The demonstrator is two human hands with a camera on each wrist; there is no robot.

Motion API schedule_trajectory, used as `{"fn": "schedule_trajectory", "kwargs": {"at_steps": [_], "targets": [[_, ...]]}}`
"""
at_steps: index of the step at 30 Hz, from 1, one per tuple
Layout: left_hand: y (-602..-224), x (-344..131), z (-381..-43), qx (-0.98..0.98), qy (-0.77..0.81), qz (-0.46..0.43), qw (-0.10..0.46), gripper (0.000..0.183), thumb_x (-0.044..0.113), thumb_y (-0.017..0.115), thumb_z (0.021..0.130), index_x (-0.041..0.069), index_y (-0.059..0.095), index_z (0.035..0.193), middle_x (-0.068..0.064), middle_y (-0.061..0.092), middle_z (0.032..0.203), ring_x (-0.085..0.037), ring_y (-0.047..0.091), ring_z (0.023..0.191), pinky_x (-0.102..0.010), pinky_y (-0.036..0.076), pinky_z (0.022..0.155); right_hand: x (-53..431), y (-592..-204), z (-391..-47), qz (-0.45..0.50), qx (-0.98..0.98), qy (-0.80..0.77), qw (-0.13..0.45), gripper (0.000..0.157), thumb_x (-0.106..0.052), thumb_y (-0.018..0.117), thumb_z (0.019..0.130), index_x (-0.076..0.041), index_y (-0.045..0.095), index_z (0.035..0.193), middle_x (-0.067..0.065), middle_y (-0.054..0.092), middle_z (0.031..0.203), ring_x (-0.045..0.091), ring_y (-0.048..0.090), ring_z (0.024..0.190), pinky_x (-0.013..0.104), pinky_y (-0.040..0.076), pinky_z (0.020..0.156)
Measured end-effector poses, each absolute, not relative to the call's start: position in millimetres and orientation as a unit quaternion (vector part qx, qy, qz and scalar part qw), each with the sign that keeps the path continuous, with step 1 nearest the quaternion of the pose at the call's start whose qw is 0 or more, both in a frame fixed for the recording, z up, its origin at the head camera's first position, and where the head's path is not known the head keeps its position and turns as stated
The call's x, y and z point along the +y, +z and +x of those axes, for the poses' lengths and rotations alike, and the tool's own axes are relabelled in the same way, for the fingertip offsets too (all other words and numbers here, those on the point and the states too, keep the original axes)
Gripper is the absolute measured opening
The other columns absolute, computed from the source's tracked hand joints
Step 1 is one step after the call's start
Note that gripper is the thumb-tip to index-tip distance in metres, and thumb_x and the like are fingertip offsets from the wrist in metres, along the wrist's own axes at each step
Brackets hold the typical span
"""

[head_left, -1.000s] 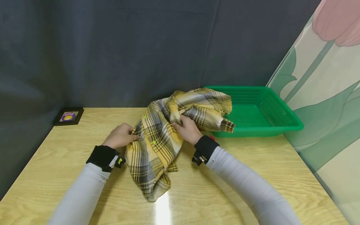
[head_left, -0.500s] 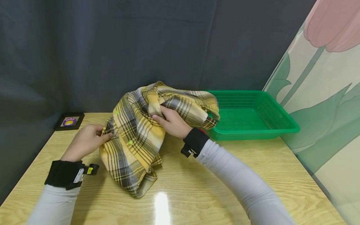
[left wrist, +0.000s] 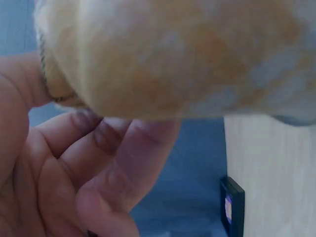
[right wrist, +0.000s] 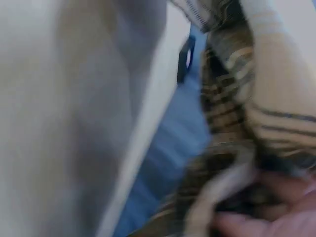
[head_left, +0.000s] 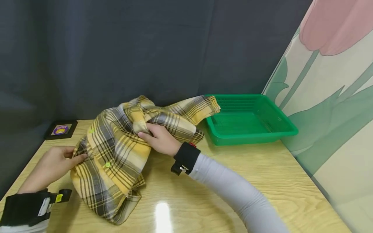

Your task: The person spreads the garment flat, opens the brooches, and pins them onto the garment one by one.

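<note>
A yellow, grey and white plaid shirt point(head_left: 116, 152) with bright green buttons hangs bunched between both hands, its lower part close to the table. At its left edge my left hand point(head_left: 55, 163) pinches the cloth between thumb and fingers; the left wrist view shows the fabric point(left wrist: 163, 64) held there. My right hand point(head_left: 161, 139) grips the shirt near its collar, and in the right wrist view the fingers point(right wrist: 281, 212) are partly covered by folds. One sleeve point(head_left: 201, 108) stretches right, its end overlapping the basket's left rim in the head view.
A green plastic basket point(head_left: 250, 139) stands at the back right of the wooden table point(head_left: 221, 197). A small black frame with a purple and yellow picture point(head_left: 60, 130) lies at the back left. A dark curtain hangs behind; a floral curtain point(head_left: 335, 106) borders the right.
Both hands have moved left with the shirt, the left hand farther, so the cloth is spread a little wider. The shirt has shifted away from the basket, uncovering more of it.
</note>
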State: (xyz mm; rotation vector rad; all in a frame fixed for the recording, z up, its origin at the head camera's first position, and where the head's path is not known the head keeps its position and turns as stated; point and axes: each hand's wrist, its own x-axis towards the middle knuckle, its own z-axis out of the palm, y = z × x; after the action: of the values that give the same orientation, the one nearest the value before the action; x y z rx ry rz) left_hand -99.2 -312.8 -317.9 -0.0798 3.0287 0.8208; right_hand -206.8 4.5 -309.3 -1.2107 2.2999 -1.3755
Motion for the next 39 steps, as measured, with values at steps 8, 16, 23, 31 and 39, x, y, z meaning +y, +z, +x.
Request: {"fn": "schedule_trajectory", "kwargs": {"at_steps": [8,16,23,31,39], "targets": [[-341,-326,-86,0.957,0.281,-0.016,0.070,0.042,0.026,0.059,0.100,0.014,0.038,0.066,0.006,0.026,0.058,-0.007,0.026,0.048,-0.028,0.028,0.048,61,-361,-182,-0.221,0.775,-0.551,0.217,0.029,-0.014,0.049,0.104,0.008,0.065,0.112,0.009,0.057,0.083,0.012,0.047,0.068,0.029,0.046,0.069],[-336,-309,-88,0.941,0.313,0.057,0.113,0.034,0.024,0.063,0.098,0.011,0.049,0.069,0.000,0.052,0.063,-0.009,0.050,0.053,-0.026,0.036,0.050,129,-356,-156,-0.315,0.767,-0.553,0.086,0.028,-0.008,0.053,0.102,0.005,0.064,0.124,0.021,0.063,0.129,0.011,0.058,0.118,0.025,0.047,0.098],[-311,-281,-89,0.954,0.284,0.093,0.001,0.037,0.027,0.066,0.097,0.014,0.047,0.067,0.006,0.043,0.062,-0.003,0.034,0.054,-0.026,0.028,0.050,160,-326,-122,-0.393,0.693,-0.604,-0.021,0.036,0.012,0.051,0.096,0.010,0.058,0.131,0.031,0.029,0.156,0.016,0.028,0.150,0.023,0.036,0.114],[-326,-263,-88,0.928,0.321,0.182,0.044,0.030,0.022,0.065,0.097,0.018,0.054,0.070,0.012,0.050,0.063,0.000,0.047,0.059,-0.023,0.038,0.055,201,-378,-83,-0.233,0.829,-0.491,0.135,0.017,-0.013,0.061,0.098,-0.004,0.075,0.094,0.009,0.072,0.094,-0.005,0.057,0.082,0.020,0.046,0.069],[-323,-276,-110,0.904,0.374,0.187,0.088,0.033,0.022,0.049,0.106,0.013,0.069,0.081,0.002,0.065,0.071,-0.009,0.059,0.067,-0.026,0.050,0.063,208,-355,-118,-0.180,0.893,-0.394,0.123,0.022,-0.026,0.060,0.099,-0.004,0.063,0.101,0.003,0.065,0.094,0.013,0.059,0.087,0.029,0.047,0.075]]}}
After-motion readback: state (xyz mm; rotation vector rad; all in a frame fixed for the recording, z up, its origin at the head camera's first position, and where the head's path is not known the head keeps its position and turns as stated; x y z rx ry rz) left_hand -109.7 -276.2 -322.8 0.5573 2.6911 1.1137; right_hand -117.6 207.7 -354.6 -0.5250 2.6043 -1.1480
